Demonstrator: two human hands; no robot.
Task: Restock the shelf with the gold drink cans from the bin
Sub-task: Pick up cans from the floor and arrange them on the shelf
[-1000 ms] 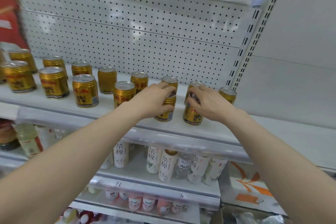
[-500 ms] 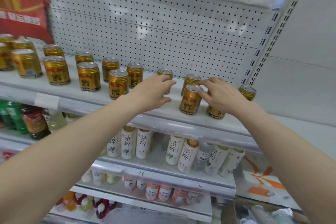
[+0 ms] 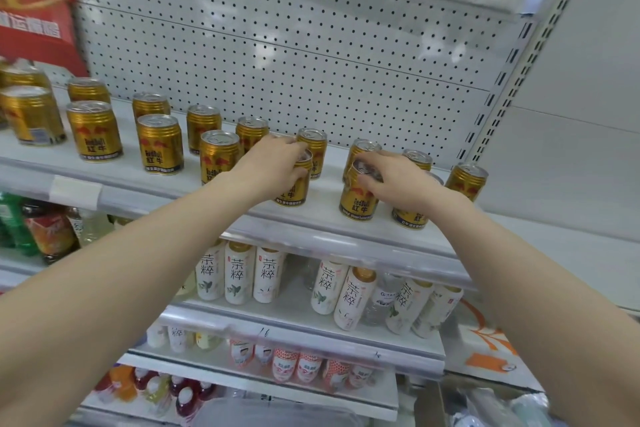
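- The left hand reaches onto the shelf and grips a gold can, fingers curled over its top and down its far side. The can stands upright under the palm, near the shelf's front edge.
- The right hand holds a second gold can by its top, with fingers curled over the rim and the thumb against the side. This can stands upright just left of that palm.
- A third gold can stands under the heel of the right hand, mostly hidden. Whether the hand touches it cannot be told.
- A strip of bare shelf lies between the two hands.
- Beyond the fingertips of both hands, back-row cans stand close to the pegboard. One more can stands just right of the right hand.
- To the left of the left hand, other gold cans stand upright in two loose rows.
- Below both forearms, white tea bottles stand on a lower shelf.
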